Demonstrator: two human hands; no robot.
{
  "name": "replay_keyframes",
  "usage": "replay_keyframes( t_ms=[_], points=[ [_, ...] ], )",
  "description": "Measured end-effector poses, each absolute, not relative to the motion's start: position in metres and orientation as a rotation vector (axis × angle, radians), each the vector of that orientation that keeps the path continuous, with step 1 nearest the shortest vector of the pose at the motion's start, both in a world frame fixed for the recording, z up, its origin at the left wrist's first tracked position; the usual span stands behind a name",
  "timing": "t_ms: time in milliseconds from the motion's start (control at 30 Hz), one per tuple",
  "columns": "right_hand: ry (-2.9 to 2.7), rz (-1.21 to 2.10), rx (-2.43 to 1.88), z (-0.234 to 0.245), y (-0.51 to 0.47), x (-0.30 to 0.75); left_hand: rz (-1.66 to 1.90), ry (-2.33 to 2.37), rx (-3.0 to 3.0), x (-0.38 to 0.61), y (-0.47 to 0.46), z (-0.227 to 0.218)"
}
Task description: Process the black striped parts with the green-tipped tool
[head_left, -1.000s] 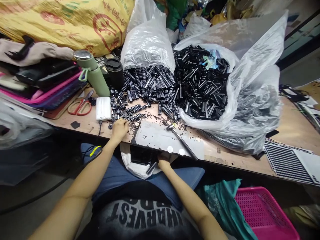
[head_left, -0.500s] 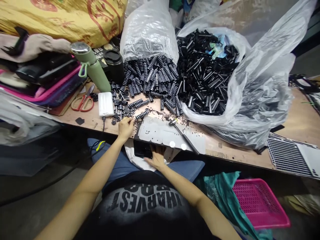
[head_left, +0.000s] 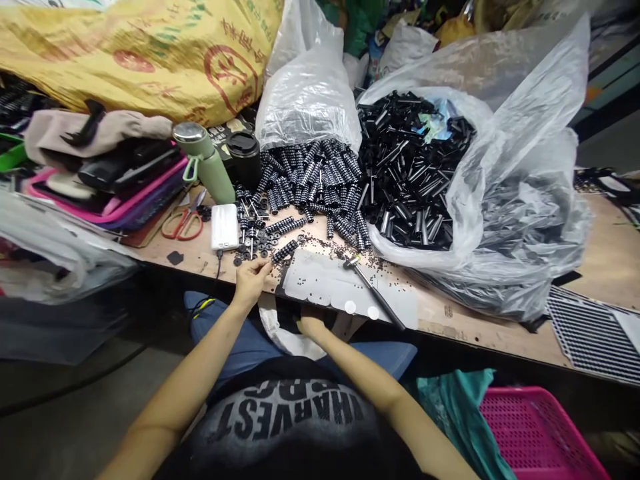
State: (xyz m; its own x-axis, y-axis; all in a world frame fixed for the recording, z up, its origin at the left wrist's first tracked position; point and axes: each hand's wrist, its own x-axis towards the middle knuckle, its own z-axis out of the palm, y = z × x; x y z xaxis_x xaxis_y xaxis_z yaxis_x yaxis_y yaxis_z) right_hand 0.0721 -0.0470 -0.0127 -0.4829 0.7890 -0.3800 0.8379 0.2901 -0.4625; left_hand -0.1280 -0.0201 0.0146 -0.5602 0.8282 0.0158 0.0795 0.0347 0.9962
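My left hand (head_left: 250, 283) rests at the table's front edge, thumb and fingers pinched together; whatever they may hold is too small to make out. Just beyond its fingertips lie a black ribbed roller (head_left: 285, 250) and scattered tiny dark rings (head_left: 330, 241). Below the table edge, my right hand (head_left: 312, 325) reaches into a white bag (head_left: 273, 323) on my lap, its fingers hidden inside. A hammer (head_left: 375, 293) with a dark handle lies across a grey-white plate (head_left: 320, 283) between the hands and the piled parts.
Behind are a heap of ribbed rollers (head_left: 315, 177) and an open plastic bag (head_left: 505, 227) of black tubes (head_left: 410, 167). On the left stand a green flask (head_left: 213, 170), a black cup (head_left: 245, 160), a white power bank (head_left: 225, 227) and red-handled scissors (head_left: 183, 223). A pink basket (head_left: 540, 427) sits lower right.
My right hand has gone deeper under the table edge, so its fingers, spread before, are now hidden. My left hand stays pinched near the same spot. The view has tilted up slightly.
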Motion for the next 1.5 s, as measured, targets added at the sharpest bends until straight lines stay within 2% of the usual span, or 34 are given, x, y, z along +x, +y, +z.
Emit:
replay_keyframes(
  t_ms=[133, 233, 300, 467, 567, 667, 733, 800, 867, 933, 1267, 1500],
  points=[
    [2.498, -1.270, 1.450, 0.012, -0.050, 0.088, 1.458, 1.555, 0.952, -0.126, -0.029, 0.013],
    [2.595, -1.680, 1.866, 0.041, -0.021, 0.100, 1.346, 1.458, 1.085, -0.118, -0.034, 0.005],
    [2.658, -1.877, 1.983, 0.057, 0.005, 0.100, 1.310, 1.427, 1.151, -0.114, -0.038, 0.002],
    [2.672, -2.122, 1.823, 0.071, 0.047, 0.071, 1.236, 1.610, 1.304, -0.126, -0.048, 0.009],
    [2.697, -2.107, 1.718, 0.068, 0.056, 0.043, 1.198, 1.778, 1.594, -0.139, -0.049, 0.021],
    [2.727, -2.057, 1.523, 0.061, 0.062, 0.013, 1.140, 1.709, 1.753, -0.144, -0.043, 0.026],
    [2.859, -1.735, 1.612, 0.053, 0.070, -0.002, 1.164, 1.704, 1.686, -0.146, -0.039, 0.024],
    [2.971, -1.154, 1.733, 0.043, 0.078, -0.008, 1.233, 1.769, 1.529, -0.149, -0.036, 0.020],
    [2.982, -0.680, 1.647, 0.032, 0.085, -0.008, 1.276, 1.822, 1.390, -0.154, -0.036, 0.017],
    [2.975, -0.508, 1.489, 0.023, 0.088, -0.006, 1.263, 1.835, 1.338, -0.156, -0.035, 0.017],
    [3.084, -0.398, 1.240, 0.019, 0.093, -0.011, 1.114, 1.887, 1.304, -0.138, -0.019, 0.013],
    [3.135, -0.863, 1.381, 0.014, 0.098, -0.028, 1.162, 1.926, 1.239, -0.138, -0.016, 0.012]
  ],
)
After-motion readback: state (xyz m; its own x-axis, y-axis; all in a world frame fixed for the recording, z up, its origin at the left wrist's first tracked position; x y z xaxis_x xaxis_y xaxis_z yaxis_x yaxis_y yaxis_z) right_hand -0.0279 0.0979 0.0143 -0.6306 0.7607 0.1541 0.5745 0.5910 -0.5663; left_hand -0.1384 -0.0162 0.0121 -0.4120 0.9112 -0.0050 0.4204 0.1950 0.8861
